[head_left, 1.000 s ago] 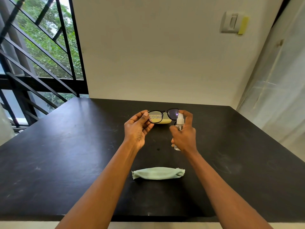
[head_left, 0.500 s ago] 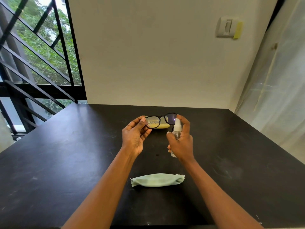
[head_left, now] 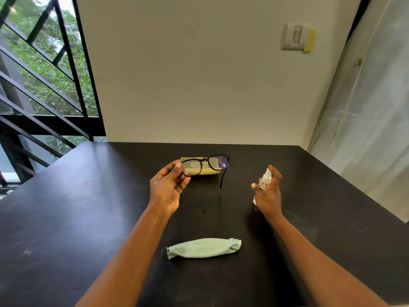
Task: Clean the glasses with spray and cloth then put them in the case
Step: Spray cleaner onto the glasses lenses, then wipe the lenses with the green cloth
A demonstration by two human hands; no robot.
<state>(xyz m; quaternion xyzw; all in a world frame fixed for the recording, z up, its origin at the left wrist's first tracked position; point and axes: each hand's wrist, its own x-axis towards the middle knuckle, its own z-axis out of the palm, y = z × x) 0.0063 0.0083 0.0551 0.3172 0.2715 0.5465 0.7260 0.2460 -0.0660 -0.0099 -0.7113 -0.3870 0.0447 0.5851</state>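
Observation:
My left hand point(head_left: 168, 189) pinches the left end of the black-framed glasses point(head_left: 208, 166) and holds them above the black table point(head_left: 88, 207), one temple arm hanging down. Behind the glasses lies a yellow-green case point(head_left: 210, 171), partly hidden by the lenses. My right hand point(head_left: 269, 196) grips a small clear spray bottle point(head_left: 263, 182) with a white nozzle, well to the right of the glasses. A folded pale green cloth point(head_left: 203, 248) lies on the table nearer to me, between my forearms.
A white wall stands right behind the table's far edge. A black-barred window point(head_left: 44, 85) is at the left, a translucent curtain point(head_left: 365, 129) at the right. A wall switch point(head_left: 294, 36) sits high on the wall.
My right hand has moved the spray bottle to the right, away from the glasses. The left hand still holds the glasses in about the same spot.

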